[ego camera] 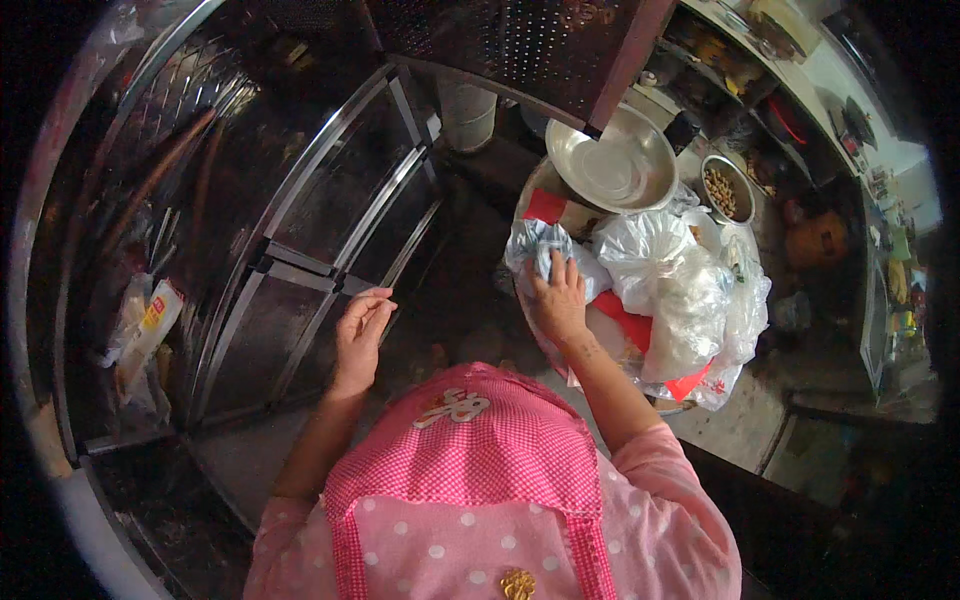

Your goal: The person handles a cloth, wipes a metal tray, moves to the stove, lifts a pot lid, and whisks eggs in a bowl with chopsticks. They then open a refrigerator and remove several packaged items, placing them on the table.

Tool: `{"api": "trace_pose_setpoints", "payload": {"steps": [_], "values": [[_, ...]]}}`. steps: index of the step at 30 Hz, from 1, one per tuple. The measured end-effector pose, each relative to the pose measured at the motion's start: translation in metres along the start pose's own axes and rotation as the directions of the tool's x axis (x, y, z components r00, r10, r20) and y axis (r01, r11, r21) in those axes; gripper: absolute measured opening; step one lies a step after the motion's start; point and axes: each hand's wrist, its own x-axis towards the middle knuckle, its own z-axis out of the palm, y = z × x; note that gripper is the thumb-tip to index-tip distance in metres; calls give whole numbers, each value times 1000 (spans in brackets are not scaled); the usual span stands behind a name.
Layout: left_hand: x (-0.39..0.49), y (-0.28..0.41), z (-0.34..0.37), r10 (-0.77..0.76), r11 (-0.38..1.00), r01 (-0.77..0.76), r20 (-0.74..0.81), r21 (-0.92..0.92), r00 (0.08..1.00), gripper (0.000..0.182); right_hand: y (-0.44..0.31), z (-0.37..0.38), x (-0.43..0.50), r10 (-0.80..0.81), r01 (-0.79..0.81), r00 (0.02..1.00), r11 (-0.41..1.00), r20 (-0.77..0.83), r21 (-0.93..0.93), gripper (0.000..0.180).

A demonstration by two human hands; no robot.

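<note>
My right hand is on a greyish plastic bag at the left side of a round table, its fingertips pressed into the crumpled film. Just right of it sit a knotted translucent plastic bag and a fuller clear bag. Red sheet material shows beneath these bags. Off to the left, my left hand hovers before a metal-framed cabinet, fingers curled against the thumb. I see nothing held in it.
A wide metal basin stands at the table's far side. Beyond the bags is a metal bowl of small brown pieces. Overhead juts a perforated metal panel. A pale bucket stands behind the cabinet, and a packet hangs at far left.
</note>
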Motion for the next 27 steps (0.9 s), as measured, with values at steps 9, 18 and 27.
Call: {"api": "trace_pose_setpoints", "payload": {"steps": [9,18,27], "values": [[-7,-4,-21,9,999,-7,-65,41,998,10,-12,37,13,103,-2,893,974,438,-224,36],[-15,-6,-34,-1,998,-8,-135,-64,991,10,5,66,38,99,-6,936,964,337,-267,36],[-20,-23,-46,89,995,-92,-128,-23,988,11,0,26,16,-31,68,946,992,322,-102,33]]}}
